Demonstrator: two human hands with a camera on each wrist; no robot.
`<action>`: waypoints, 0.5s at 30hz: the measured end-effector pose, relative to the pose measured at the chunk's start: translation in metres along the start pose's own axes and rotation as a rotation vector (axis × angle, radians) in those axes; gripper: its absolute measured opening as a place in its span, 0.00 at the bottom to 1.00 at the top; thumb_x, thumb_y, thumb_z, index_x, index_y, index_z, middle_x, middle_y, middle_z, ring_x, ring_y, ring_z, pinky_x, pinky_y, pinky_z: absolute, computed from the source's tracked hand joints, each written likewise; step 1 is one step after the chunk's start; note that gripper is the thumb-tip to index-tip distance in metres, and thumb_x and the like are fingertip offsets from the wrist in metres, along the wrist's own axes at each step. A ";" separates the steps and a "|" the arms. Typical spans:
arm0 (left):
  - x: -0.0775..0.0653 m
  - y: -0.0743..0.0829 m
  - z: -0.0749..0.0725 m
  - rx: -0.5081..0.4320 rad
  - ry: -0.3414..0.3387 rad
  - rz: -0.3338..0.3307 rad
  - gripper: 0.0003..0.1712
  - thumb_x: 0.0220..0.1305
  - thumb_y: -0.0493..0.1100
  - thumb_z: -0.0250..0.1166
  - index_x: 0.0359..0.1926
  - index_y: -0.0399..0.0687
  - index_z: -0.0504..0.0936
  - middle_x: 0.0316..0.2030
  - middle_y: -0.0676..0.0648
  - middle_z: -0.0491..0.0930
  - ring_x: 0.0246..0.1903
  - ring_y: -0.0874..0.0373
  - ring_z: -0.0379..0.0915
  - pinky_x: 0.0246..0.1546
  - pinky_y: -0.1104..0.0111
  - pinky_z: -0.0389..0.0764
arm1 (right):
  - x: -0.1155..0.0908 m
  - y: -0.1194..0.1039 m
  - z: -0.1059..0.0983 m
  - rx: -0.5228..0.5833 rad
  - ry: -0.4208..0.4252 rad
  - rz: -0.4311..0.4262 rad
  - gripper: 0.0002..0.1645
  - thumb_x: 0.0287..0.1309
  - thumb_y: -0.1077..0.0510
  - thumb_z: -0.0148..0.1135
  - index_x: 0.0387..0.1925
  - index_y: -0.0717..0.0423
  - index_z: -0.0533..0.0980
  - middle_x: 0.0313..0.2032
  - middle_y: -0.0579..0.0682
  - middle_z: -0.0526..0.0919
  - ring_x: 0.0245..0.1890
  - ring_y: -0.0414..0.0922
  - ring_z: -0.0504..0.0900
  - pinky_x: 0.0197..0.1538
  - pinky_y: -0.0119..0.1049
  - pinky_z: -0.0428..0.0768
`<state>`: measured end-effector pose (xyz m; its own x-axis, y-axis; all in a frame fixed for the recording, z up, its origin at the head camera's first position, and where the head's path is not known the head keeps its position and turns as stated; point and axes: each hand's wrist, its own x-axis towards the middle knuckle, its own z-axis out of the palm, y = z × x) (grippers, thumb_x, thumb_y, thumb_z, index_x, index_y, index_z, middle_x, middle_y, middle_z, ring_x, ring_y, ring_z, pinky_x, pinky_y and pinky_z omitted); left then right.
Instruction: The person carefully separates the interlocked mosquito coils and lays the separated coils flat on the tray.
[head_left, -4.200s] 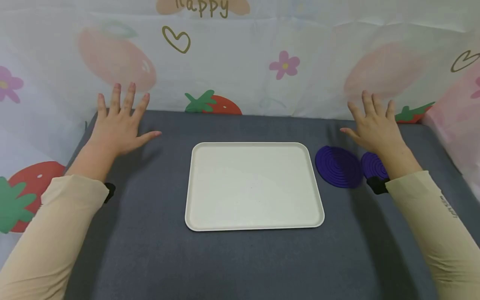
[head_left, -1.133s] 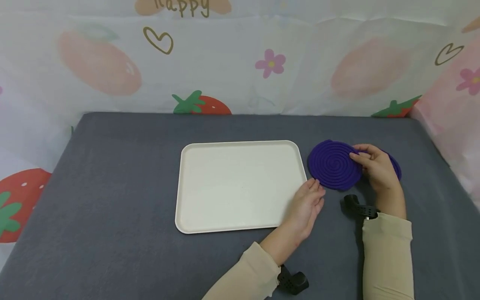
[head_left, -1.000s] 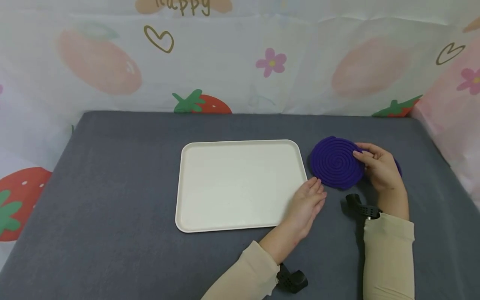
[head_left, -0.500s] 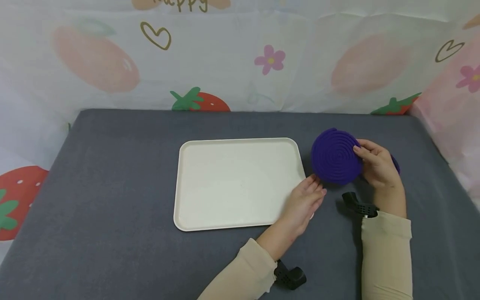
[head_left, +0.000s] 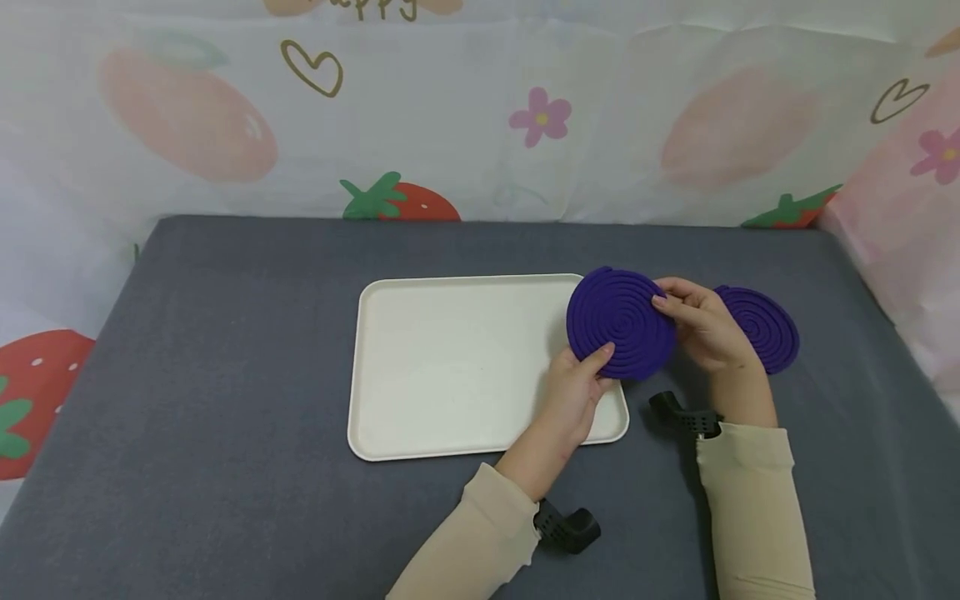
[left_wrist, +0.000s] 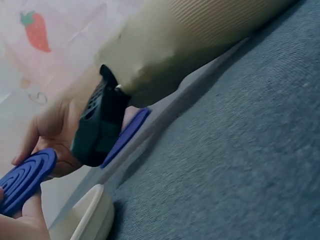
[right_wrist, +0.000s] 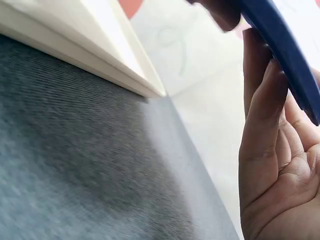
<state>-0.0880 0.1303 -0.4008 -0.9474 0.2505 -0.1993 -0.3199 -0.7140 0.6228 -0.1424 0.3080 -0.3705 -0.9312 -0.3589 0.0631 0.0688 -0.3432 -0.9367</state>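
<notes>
Both hands hold one purple spiral coaster (head_left: pixel 622 321), raised over the right end of a cream tray (head_left: pixel 450 367). My left hand (head_left: pixel 566 396) pinches its lower edge, thumb on the front face and fingers behind. At the coaster's right edge, my right hand (head_left: pixel 708 329) pinches it between thumb and fingers. A second purple spiral coaster (head_left: pixel 765 329) lies on the table behind the right hand. In the left wrist view the held coaster (left_wrist: pixel 25 177) shows its ridged rings; in the right wrist view it appears edge-on as a blue strip (right_wrist: pixel 285 50).
The tray rests on a grey cloth-covered table (head_left: pixel 225 375). A printed curtain (head_left: pixel 450 108) with fruit and flowers hangs along the back edge. Black wrist cameras (head_left: pixel 567 527) sit under the cream sleeves (head_left: pixel 753 508).
The right hand has lifted one coaster off the table and carried it left over the tray's edge. The left hand, earlier open beside it, now grips its lower edge.
</notes>
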 end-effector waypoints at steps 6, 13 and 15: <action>0.004 0.007 -0.008 0.027 0.026 -0.038 0.19 0.66 0.30 0.53 0.57 0.28 0.68 0.47 0.40 0.78 0.43 0.58 0.77 0.49 0.65 0.78 | 0.002 0.006 0.003 0.003 0.024 0.025 0.18 0.68 0.72 0.42 0.42 0.58 0.78 0.33 0.49 0.84 0.28 0.41 0.82 0.28 0.30 0.82; 0.009 0.041 -0.024 0.219 0.017 -0.085 0.19 0.65 0.30 0.55 0.56 0.27 0.69 0.47 0.37 0.78 0.39 0.58 0.78 0.49 0.62 0.79 | 0.008 0.011 0.011 -0.027 -0.014 0.052 0.19 0.66 0.74 0.43 0.48 0.57 0.76 0.36 0.49 0.84 0.32 0.40 0.82 0.33 0.30 0.82; 0.010 0.052 -0.032 0.318 0.007 -0.091 0.20 0.65 0.31 0.56 0.57 0.28 0.69 0.49 0.35 0.77 0.42 0.56 0.79 0.48 0.61 0.79 | 0.011 0.013 0.016 -0.046 -0.044 0.076 0.19 0.65 0.74 0.44 0.49 0.57 0.75 0.38 0.49 0.84 0.34 0.41 0.83 0.35 0.31 0.82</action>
<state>-0.1144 0.0745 -0.3941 -0.9155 0.2987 -0.2694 -0.3839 -0.4489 0.8069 -0.1462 0.2853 -0.3763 -0.9074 -0.4202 0.0055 0.1209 -0.2735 -0.9542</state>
